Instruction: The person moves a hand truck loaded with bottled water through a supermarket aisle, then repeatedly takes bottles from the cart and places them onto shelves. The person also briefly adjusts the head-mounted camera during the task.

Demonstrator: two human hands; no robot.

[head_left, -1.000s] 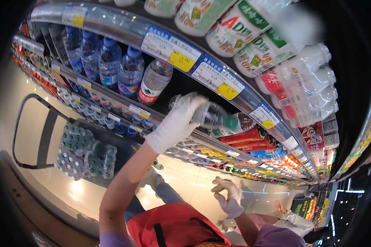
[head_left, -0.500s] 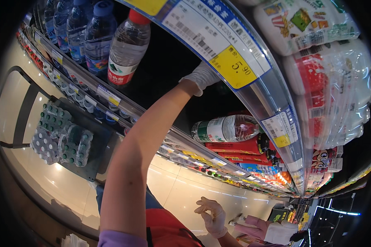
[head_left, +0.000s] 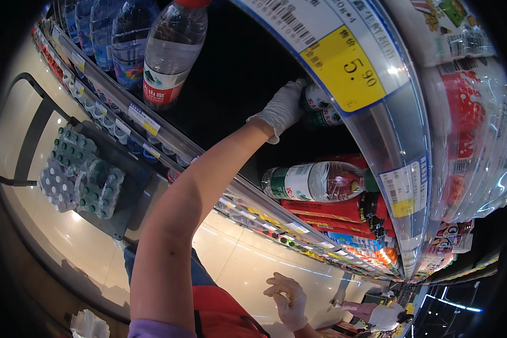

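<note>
- Deep on the dark shelf [head_left: 222, 112], a dim bottle with a green-and-white label [head_left: 318, 97] sits right by the white-gloved left hand [head_left: 283, 110]; its fingertips are hidden, so I cannot tell their spread or grip.
- The white-gloved right hand [head_left: 289, 304] hangs half-curled, apparently holding nothing.
- A sideways swing of the bare left forearm [head_left: 208, 174] could topple the clear green-capped bottle [head_left: 315, 182] nearby — space looks tight.
- Legible print: large figures on the white-and-yellow price card [head_left: 343, 70]; characters on bottle labels.
</note>
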